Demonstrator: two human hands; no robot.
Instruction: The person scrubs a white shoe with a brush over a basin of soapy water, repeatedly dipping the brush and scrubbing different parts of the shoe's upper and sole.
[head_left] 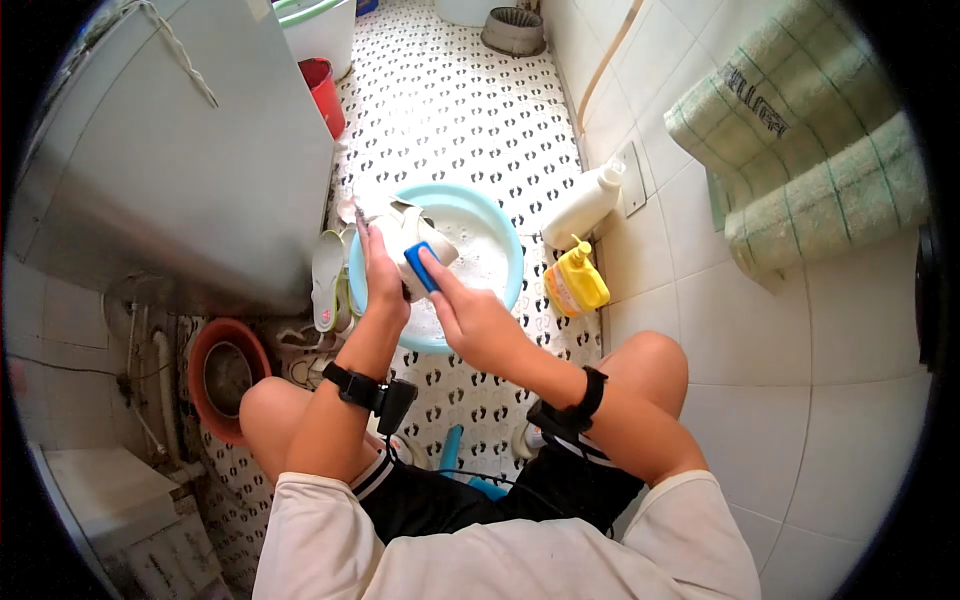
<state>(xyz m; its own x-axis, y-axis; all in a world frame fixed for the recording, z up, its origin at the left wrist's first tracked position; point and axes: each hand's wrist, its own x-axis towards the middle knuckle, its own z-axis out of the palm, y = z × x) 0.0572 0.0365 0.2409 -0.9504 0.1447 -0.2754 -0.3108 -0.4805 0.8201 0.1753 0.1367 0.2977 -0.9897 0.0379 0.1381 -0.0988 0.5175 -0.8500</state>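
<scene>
A pale blue basin (514,255) of sudsy water (482,255) stands on the floor in front of my knees. Over its left half a white shoe (398,232) is held tilted, partly covered by my hands. My left hand (383,278) grips the shoe from its left side, thumb side up; some of the fingers are out of sight behind it. A small blue scrub brush (421,266) is in my right hand (478,318), pressed against the near right side of the shoe. Its bristles are hidden.
Right of the basin stand a yellow pump bottle (578,284) and a white bottle (582,207), near the tiled wall. White slippers (327,282) lie to its left, with a brown-red tub (201,366) nearer me. A checked towel (790,120) hangs at right; a red bucket (324,98) stands farther off.
</scene>
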